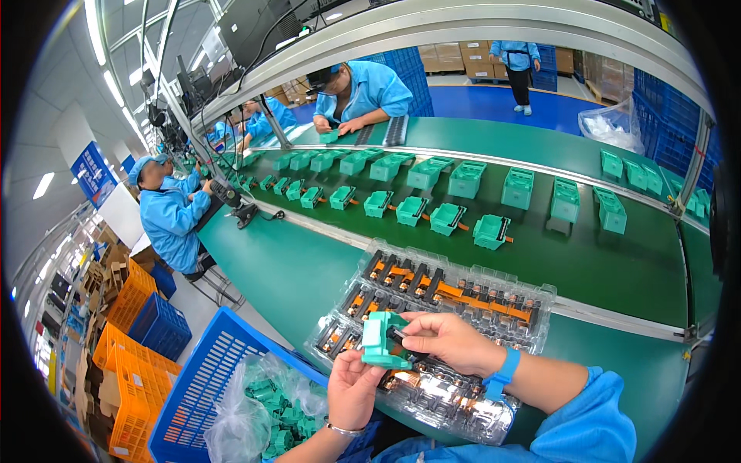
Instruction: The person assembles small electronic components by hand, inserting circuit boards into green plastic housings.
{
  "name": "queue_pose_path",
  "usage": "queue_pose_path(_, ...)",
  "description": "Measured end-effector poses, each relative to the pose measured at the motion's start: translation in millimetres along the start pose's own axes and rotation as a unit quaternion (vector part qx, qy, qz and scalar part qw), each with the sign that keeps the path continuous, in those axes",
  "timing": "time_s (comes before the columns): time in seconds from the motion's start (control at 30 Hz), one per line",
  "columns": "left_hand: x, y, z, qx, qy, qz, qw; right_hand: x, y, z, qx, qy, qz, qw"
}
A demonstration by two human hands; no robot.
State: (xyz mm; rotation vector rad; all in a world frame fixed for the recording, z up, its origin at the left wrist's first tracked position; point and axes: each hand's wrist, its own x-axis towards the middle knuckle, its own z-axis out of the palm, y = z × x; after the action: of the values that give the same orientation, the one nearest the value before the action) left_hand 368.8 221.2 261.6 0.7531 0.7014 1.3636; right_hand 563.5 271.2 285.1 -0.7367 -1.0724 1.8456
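Over the clear tray (532, 297), the left hand (351, 390) cups the green housing (380, 339) from below. The right hand (448, 339) pinches a black-orange insert (400, 337) against it; tilted, it could jam or drop.

Taking the clear plastic tray (463, 301) as landmark, bare green table (301, 270) lies open to its left and beyond its far edge, up to the conveyor rail. Past that rail, two rows of green housings (432, 201) crowd the belt, with narrow gaps between them. On the tray's near left a blue crate (208, 370) holding a bag of green parts (274, 409) blocks the way.
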Motion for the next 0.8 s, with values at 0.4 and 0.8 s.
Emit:
queue_pose_path(0.4,-6.8,4.4,-6.1,0.01,0.016,-0.022,1.0,-19.3,-13.1,4.0,-0.373,0.15,-0.36,0.842)
queue_pose_path(0.8,-12.8,-7.6,-4.3,0.047,0.019,0.037,0.998,-29.2,-10.8,4.4,-0.343,0.146,-0.314,0.873)
